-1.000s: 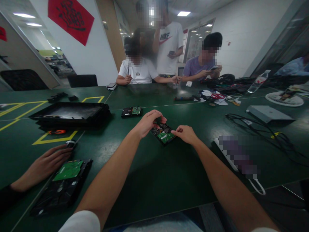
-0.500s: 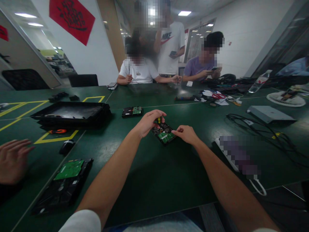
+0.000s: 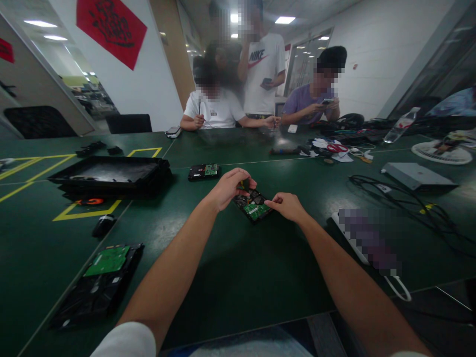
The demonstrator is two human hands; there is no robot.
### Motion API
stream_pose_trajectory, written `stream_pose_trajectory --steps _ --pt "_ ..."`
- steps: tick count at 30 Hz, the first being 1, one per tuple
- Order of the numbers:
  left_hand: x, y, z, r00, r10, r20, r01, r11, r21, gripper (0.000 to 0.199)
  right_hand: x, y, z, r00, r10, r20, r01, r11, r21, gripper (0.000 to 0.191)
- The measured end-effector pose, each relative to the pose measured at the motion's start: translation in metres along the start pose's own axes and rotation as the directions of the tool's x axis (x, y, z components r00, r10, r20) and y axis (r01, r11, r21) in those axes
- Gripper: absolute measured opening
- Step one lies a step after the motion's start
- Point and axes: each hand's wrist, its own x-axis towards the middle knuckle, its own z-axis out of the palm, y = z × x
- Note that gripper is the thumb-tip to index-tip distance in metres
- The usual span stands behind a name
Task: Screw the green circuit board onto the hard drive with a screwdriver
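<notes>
On the table [image 3: 230,277], my left hand [image 3: 234,187] curls round a small dark-and-yellow tool [image 3: 244,185] — it's above the hard drive [image 3: 254,204], whose right edge my right hand [image 3: 278,202] pinches.

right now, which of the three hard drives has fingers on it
The rightmost drive: the right fingers are at its edge. The far drive by the black tray and the near-left drive have no fingers on them.
</notes>
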Motion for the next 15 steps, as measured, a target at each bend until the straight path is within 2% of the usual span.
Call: stream_pose_trajectory --steps 8,15 --pt "-0.0005 0.0018 -0.0007 0.999 0.047 -0.005 -0.046 0.995 0.089 0.022 -0.0004 -0.0015 -0.0007 1.0 0.01 -0.008 -0.01 1.0 -0.008 0.041" --pt "-0.0015 0.0031 -0.0001 0.998 -0.003 0.055 -0.002 0.995 0.097 0.033 -0.0005 -0.0023 -0.0019 1.0 0.011 0.0 -0.011 1.0 0.002 0.041"
